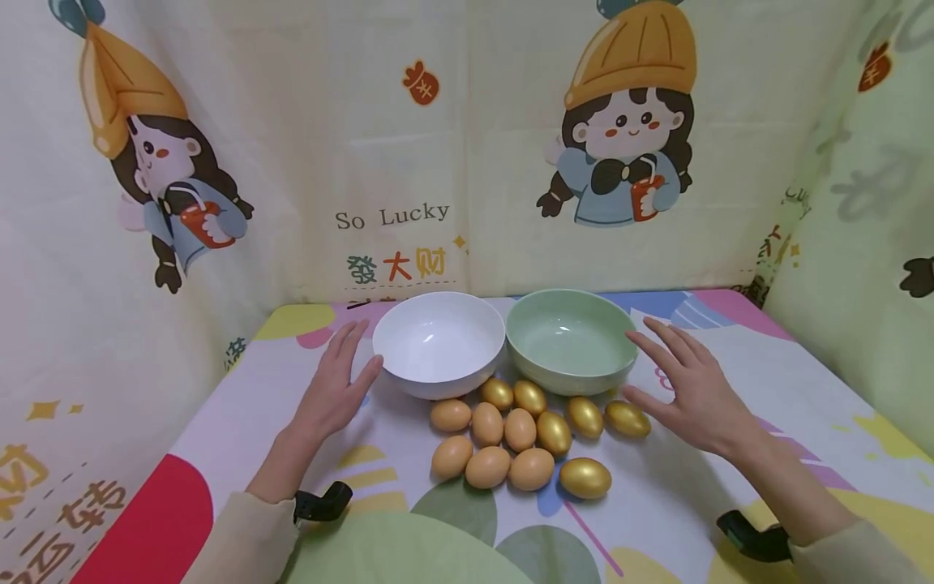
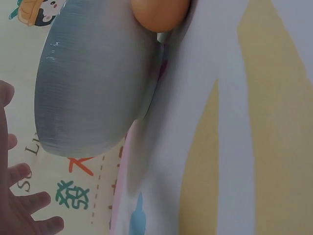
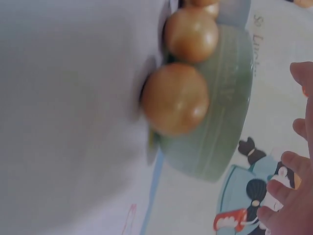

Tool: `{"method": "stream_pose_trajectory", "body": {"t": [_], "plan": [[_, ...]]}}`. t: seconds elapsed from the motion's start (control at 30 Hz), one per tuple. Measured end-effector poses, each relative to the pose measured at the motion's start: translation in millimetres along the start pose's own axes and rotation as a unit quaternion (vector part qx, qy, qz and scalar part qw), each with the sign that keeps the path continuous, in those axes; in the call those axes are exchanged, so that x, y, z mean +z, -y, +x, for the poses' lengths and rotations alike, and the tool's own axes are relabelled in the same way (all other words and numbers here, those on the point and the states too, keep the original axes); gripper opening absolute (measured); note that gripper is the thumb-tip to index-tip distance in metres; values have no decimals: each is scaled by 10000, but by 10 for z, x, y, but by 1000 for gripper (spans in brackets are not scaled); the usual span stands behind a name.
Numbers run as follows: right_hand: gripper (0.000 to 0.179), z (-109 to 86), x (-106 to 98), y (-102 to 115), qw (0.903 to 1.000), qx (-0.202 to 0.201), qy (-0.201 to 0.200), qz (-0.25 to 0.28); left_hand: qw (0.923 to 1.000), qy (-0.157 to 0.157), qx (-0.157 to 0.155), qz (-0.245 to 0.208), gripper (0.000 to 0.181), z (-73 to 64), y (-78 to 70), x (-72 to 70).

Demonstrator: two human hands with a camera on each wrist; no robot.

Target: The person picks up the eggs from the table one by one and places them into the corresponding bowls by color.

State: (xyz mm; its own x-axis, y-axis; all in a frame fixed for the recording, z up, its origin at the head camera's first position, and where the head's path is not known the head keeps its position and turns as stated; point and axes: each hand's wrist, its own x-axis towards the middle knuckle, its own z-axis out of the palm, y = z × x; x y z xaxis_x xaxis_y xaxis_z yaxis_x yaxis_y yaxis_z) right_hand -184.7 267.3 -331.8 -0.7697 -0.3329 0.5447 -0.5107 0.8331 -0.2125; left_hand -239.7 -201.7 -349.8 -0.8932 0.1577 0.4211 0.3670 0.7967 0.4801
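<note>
A white bowl (image 1: 438, 341) and a green bowl (image 1: 571, 341) stand side by side, both with bare insides. In front of them lie several brown eggs (image 1: 487, 467) on the left and several golden eggs (image 1: 585, 478), mostly on the right. My left hand (image 1: 333, 388) hovers at the white bowl's left side, fingers spread and holding nothing. To the right of the green bowl, my right hand (image 1: 689, 389) is likewise spread and holds nothing. The right wrist view shows a golden egg (image 3: 176, 99) close up before the green bowl.
A patterned cloth (image 1: 379, 543) covers the table. Printed curtains (image 1: 503, 162) hang behind it and along both sides. Black wrist straps (image 1: 323, 503) sit at the cuffs of beige sleeves.
</note>
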Motion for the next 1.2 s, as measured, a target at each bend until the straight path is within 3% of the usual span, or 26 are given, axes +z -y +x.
{"method": "stream_pose_trajectory", "body": {"t": [0.2,0.5,0.87,1.2], "plan": [[76,89,72,168,9995,-51,27,298,9987,-189,-157,-454,64,74,4,88],[75,148,131,440,9962,-619,153,594,9901,-279,-324,-1338,60,175,47,228],[67,156,260,690,9863,-1109,706,999,9695,-447,-742,-2294,56,280,79,315],[59,145,412,813,9732,-1813,933,1062,9535,-259,-964,-2845,56,314,64,388]]}}
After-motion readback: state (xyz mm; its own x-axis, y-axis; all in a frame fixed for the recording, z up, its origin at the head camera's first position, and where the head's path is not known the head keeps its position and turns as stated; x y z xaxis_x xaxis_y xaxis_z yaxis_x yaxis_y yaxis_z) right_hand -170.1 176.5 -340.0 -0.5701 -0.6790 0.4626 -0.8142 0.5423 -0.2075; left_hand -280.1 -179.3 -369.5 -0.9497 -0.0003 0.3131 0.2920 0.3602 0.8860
